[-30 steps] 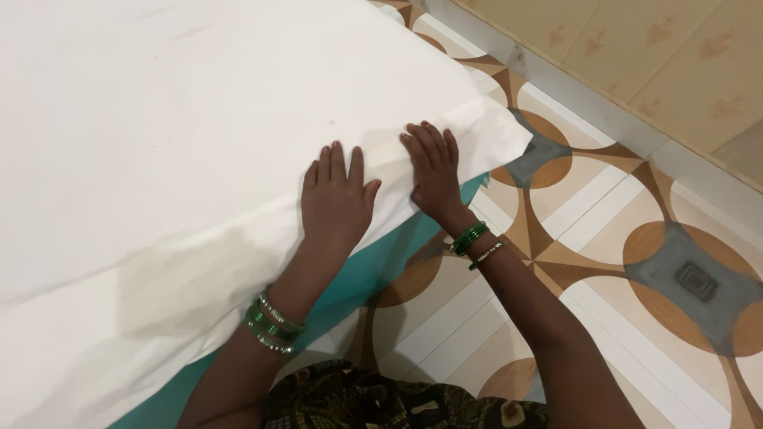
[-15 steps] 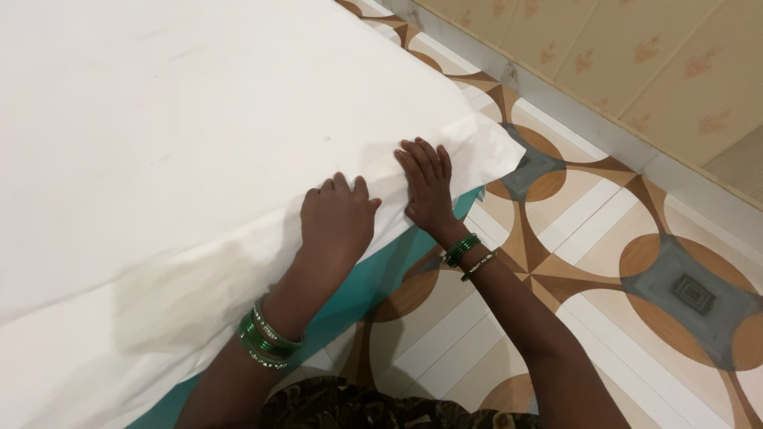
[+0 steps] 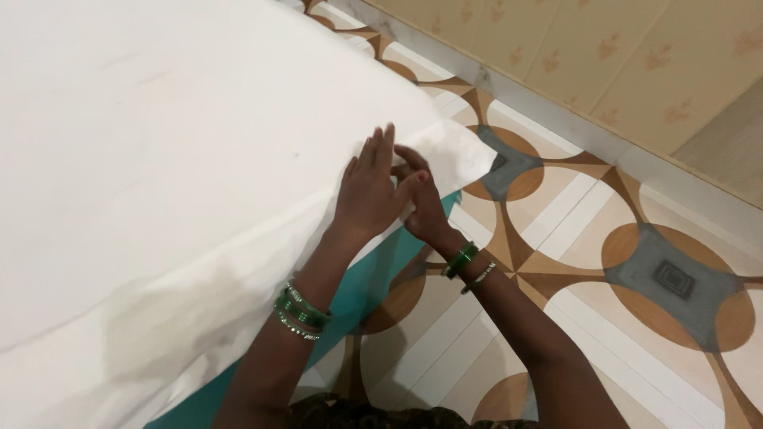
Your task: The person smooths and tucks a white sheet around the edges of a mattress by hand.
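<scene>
head view. a white sheet [image 3: 183, 143] covers the bed, its loose corner [image 3: 469, 155] hanging past the bed's edge above a teal under-layer [image 3: 373, 274] and the patterned tile floor [image 3: 604, 238]. the left hand [image 3: 372, 195] lies near that corner with its fingers [image 3: 380, 149] straight and spread, palm down on the cloth, gripping nothing. the right hand [image 3: 424, 208] sits just beside and partly beneath the left one; its fingers appear extended against the sheet, though the left hand covers most of them, so whether they pinch any cloth cannot be told. green bangles [image 3: 300, 310] ring the left wrist, and a second set [image 3: 465, 262] rings the right. a tiled wall [image 3: 620, 56] runs along the far side of the floor.

the step in hand reads as flattening the sheet at the bed corner. judged from this pose, it is done well by keeping both palms flat and pressing outward toward the hanging corner (not back toward the body), so that slack travels off the edge instead of bunching. one hand should anchor the cloth while the other sweeps. the faint crease lower left [image 3: 159, 318] suggests that tension along that edge also needs evening out.
</scene>
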